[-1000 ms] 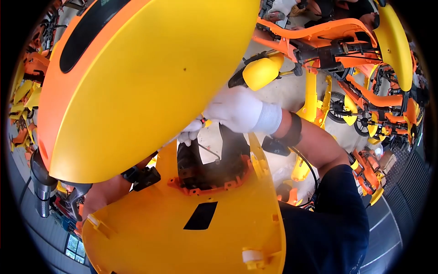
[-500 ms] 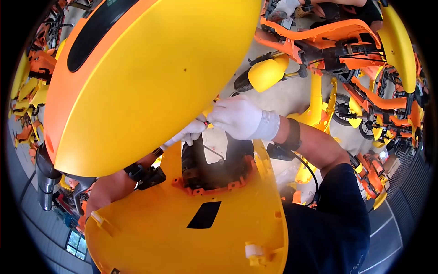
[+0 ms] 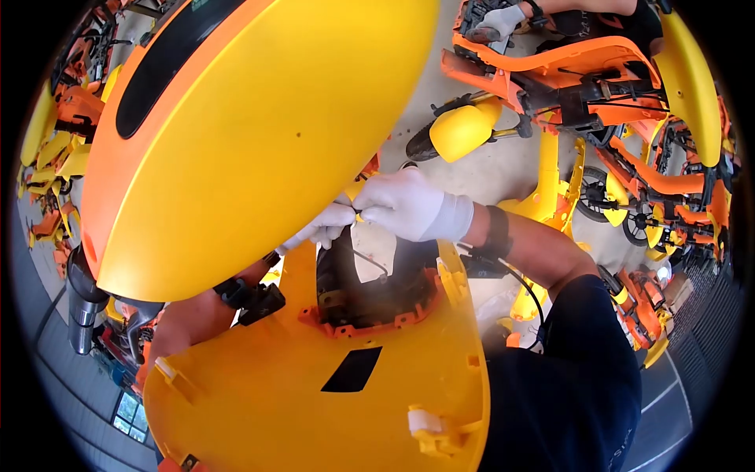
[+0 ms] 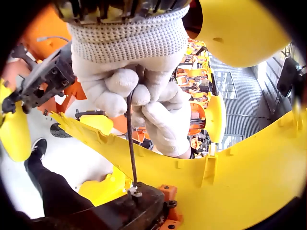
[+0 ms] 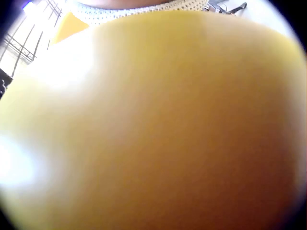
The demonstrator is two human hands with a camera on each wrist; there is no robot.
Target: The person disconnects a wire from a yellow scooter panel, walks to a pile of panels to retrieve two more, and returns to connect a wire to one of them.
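Two white-gloved hands meet under the large yellow cover (image 3: 267,141) in the head view. My left hand (image 4: 115,88) has its fingers curled round a thin black cable (image 4: 130,143), which runs up from a dark part (image 4: 139,206) with orange edges. My right hand (image 3: 413,206) has its fingers bent, and its fingertips pinch at the cable's upper end, right against the left fingertips. What lies between the fingertips is mostly hidden. Below the hands, a yellow panel (image 3: 314,425) surrounds a dark opening. The right wrist view is nearly filled by a blurred yellow surface (image 5: 158,120).
Orange and yellow bike frames (image 3: 574,63) stand on the floor at the right, with a yellow fender (image 3: 460,134) nearby. Another person's gloved hand (image 3: 499,23) shows at the top. Stacked yellow parts (image 3: 59,149) lie at the far left. A black-and-grey handlebar grip (image 3: 82,315) projects at the left.
My two hands have drawn closer together at the fingertips, and a small red bit seen between them earlier is now hidden. The head view has shifted slightly.
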